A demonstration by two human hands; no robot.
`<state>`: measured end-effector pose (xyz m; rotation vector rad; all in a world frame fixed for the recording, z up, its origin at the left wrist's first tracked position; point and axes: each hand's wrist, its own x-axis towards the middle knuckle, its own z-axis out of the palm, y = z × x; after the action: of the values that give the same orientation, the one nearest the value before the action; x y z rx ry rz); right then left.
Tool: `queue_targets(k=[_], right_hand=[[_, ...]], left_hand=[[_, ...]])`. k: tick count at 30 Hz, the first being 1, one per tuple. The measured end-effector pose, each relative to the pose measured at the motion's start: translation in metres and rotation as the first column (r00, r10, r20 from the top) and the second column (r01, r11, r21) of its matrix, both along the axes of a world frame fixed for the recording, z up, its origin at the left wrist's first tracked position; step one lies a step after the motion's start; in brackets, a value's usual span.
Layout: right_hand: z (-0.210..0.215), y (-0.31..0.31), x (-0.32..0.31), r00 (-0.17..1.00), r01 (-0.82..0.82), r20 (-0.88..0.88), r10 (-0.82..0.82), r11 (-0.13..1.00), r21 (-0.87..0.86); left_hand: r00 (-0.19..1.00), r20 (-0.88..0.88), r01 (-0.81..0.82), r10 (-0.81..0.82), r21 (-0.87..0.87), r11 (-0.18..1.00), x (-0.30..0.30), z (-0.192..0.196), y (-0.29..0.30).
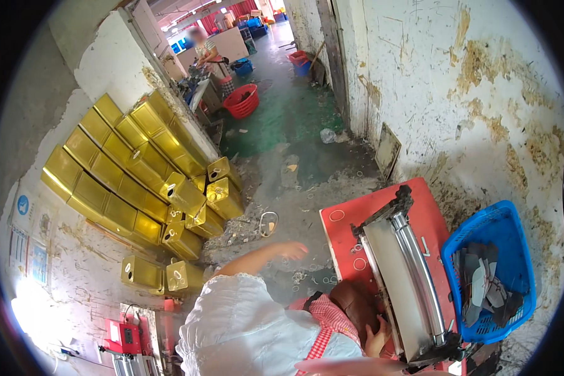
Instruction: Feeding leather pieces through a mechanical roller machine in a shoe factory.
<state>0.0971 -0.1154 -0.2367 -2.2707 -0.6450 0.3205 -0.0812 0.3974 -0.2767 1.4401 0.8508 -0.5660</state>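
Note:
My left hand [292,250] reaches out over the floor, its fingers stretched and nothing seen in them. My right hand [377,338] is low beside the near edge of a roller machine [404,282], its thumb and a finger apart. Right next to those fingers is a smooth, rounded brown thing [355,307] whose kind I cannot make out. The machine has a pale flat plate and a shiny metal roller, and stands on a red tabletop [341,229]. A blue plastic basket [520,276] with dark grey cut pieces [482,282] stands at its right.
Gold metal cans [122,213] are stacked along the left wall, several loose ones in front. Small rings and scraps litter the floor. A red basket [241,103] stands by the doorway, near a person [208,56] at a bench. A red machine [124,335] is at lower left.

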Motion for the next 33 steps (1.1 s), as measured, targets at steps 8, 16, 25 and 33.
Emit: queue_targets(k=[8,16,25,33], right_hand=[[0.011,0.003,-0.006,0.997,-0.006,-0.077,0.008,1.000,0.026],[0.008,-0.005,-0.009,0.999,-0.050,-0.012,0.051,0.998,0.040],[0.009,-0.014,-0.008,0.996,-0.046,-0.071,0.049,0.998,0.036],[0.025,-0.003,-0.007,0.978,-0.141,-0.129,0.162,0.978,0.156]], left_hand=[[0.739,0.155,0.574,-0.655,0.364,0.734,0.069,0.038,-0.079],[0.893,-0.254,0.366,-0.372,-0.071,0.928,-0.037,-0.037,-0.020],[0.834,-0.475,-0.178,0.282,0.254,0.951,-0.203,0.006,0.040],[0.570,-0.652,-0.125,0.500,0.532,0.837,-0.339,0.045,0.102]])
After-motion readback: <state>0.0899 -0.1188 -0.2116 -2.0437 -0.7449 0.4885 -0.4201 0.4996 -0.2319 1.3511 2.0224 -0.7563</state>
